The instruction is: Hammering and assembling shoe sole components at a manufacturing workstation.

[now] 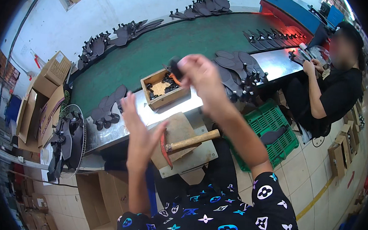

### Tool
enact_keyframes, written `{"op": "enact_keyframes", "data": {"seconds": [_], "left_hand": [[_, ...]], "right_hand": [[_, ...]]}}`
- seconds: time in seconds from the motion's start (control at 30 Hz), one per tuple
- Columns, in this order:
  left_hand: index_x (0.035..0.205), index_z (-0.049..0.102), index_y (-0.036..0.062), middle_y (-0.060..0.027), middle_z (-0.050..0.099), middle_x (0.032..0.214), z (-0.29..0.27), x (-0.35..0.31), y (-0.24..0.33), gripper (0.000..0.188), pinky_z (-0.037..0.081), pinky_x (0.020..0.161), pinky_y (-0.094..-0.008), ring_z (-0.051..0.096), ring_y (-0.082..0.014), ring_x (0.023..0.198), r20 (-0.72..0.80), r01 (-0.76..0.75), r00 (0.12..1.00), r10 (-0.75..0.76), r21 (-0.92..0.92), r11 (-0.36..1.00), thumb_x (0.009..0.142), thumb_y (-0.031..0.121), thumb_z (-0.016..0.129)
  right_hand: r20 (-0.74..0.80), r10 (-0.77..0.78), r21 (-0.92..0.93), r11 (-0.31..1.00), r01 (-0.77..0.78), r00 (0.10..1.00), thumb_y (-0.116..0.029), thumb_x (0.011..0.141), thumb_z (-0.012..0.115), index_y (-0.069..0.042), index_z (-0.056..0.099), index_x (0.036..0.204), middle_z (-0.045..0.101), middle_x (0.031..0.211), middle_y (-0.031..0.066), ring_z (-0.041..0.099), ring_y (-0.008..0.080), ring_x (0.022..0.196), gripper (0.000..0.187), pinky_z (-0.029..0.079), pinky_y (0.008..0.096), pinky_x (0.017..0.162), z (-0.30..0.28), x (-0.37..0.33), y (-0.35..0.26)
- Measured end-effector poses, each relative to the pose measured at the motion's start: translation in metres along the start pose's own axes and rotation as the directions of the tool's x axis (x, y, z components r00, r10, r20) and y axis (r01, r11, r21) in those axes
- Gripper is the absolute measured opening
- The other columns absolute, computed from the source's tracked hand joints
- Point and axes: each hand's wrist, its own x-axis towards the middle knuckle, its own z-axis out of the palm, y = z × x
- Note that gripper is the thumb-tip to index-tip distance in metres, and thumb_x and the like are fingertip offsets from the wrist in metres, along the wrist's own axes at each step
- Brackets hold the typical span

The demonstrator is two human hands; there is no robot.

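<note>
So I'm watching this bench through the head cam, and the right hand (201, 76) is closing its fingers on a dark piece (175, 67), holding it up by the far corner of the wooden box (154, 101); it's blurring too much for me to say what it is. The left hand (139, 129) is hanging well apart from it, fingers spread and looking bare, with its thumb sitting near the hammer (193, 141). Can't tell if they're touching. That hammer is lying across the work board (180, 127), no sole under it, so I'm guessing we're sitting between pieces. Progress-wise, plenty is looking done: dark soles with fittings are standing in a row (277, 39) on the green belt (171, 44), and more are lining its far edge. There's another pile (237, 72) lying right of the box, fittings showing at its near side, though I'm not able to check each one. What's left? Small black parts (171, 87) are lying loose in the box, and one sole (274, 135) is lying in the green crate (271, 129), so I'm reckoning this job isn't finishing just yet.
</note>
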Motion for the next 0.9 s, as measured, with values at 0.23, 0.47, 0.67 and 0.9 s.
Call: {"op": "enact_keyframes", "data": {"seconds": [0.23,0.47,0.67,0.9], "left_hand": [[0.110,0.054,-0.0017,-0.0093,0.067,0.083,-0.014,-0.020,0.029,0.015,0.051,0.070,-0.0284,0.067,-0.0154,0.074,-0.231,0.219,0.906,-0.355,-0.460,0.860,0.102,0.010,0.050],[0.131,0.044,0.0002,-0.0157,0.060,0.102,0.028,-0.073,-0.019,0.037,0.050,0.079,-0.0406,0.062,-0.0276,0.091,0.025,0.431,0.882,-0.471,-0.448,0.784,0.106,0.028,0.043],[0.141,0.043,0.0038,-0.0205,0.048,0.131,0.072,-0.065,-0.010,0.056,0.034,0.102,-0.0484,0.040,-0.0381,0.126,-0.077,0.434,0.899,-0.431,0.285,0.854,0.091,0.016,0.064],[0.089,0.071,0.0055,-0.0107,0.067,0.094,0.093,0.085,-0.110,0.011,0.050,0.076,-0.0439,0.063,-0.0297,0.094,0.154,-0.071,0.988,0.002,0.444,0.893,0.082,0.013,0.067]], "right_hand": [[0.659,-0.391,-0.613,0.217,0.760,0.643,-0.032,0.088,0.071,-0.002,0.029,0.149,0.065,0.098,0.0150,0.067,0.0260,0.083,0.080,0.054,0.0349,0.075,-0.011,-0.094,0.034],[0.231,0.127,-0.943,0.274,0.190,0.965,-0.022,0.078,0.074,-0.004,0.062,0.105,0.064,0.077,0.0207,0.063,0.0415,0.069,0.035,0.051,0.0487,0.061,-0.157,-0.202,0.136],[-0.286,0.125,-0.760,0.574,-0.305,0.950,-0.018,0.088,0.070,-0.003,0.065,0.075,0.051,0.051,0.0047,0.050,0.0146,0.045,0.020,0.037,0.0318,0.045,-0.214,-0.323,0.134],[-0.546,0.365,-0.337,0.728,-0.597,0.754,-0.015,0.092,0.066,-0.001,0.071,0.083,0.048,0.055,-0.0060,0.040,0.0043,0.045,0.017,0.028,0.0273,0.044,-0.192,-0.341,0.122]]}}
